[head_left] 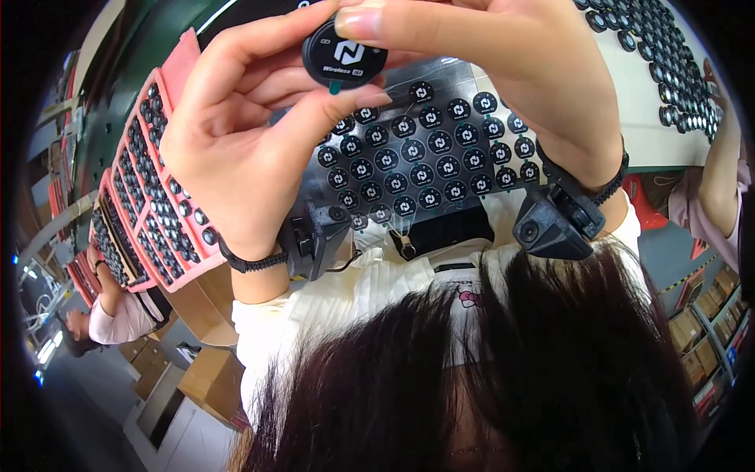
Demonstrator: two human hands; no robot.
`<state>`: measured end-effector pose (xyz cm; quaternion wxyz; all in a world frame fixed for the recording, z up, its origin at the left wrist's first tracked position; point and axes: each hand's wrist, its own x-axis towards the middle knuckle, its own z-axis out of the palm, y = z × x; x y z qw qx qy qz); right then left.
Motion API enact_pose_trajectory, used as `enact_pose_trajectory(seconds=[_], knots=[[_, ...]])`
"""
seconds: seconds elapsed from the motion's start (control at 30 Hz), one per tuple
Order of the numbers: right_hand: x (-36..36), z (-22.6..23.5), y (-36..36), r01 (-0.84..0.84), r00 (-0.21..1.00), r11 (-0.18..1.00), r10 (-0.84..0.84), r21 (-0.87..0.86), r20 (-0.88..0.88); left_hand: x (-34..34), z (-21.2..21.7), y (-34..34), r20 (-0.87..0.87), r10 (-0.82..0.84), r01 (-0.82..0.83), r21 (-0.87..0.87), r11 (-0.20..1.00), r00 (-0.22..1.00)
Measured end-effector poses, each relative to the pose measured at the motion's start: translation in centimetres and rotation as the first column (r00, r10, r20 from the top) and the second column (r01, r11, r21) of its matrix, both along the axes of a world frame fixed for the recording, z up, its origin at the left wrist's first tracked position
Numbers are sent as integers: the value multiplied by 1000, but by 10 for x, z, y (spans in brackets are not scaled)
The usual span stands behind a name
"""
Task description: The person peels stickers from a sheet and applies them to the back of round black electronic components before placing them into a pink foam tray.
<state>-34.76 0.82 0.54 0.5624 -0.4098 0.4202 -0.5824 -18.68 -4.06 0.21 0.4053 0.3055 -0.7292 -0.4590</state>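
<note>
My left hand grips a round black disc between its thumb and fingers near the top edge. The disc's face carries a white logo and lettering, and a small green tab sticks out at its lower rim. From the other side, my right hand presses its thumb on the disc's upper face, its fingers partly hidden behind. Below both hands is a clear sheet of round black stickers with the same white logo and small green tabs, set in rows.
Pink divided trays hold many small round parts at left. More black discs stand in rows on the pale table at upper right. Other people show at left and right. A cardboard box and red stool stand lower.
</note>
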Motion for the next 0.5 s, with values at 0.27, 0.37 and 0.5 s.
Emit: enact_pose_trajectory(seconds=[0.27, 0.37, 0.5], knots=[[10, -14, 2, 43, 998, 996, -39, -84, 51, -3, 3, 2, -67, -53, 65, 198, 978, 996], [21, -11, 4, 214, 963, 965, -235, -154, -135, 4, -10, 10, 182, -71, 88, -86, 992, 981], [9, -42, 7, 316, 752, 899, -433, -304, -498, 5, -15, -1, 356, -172, 172, 32, 985, 918]])
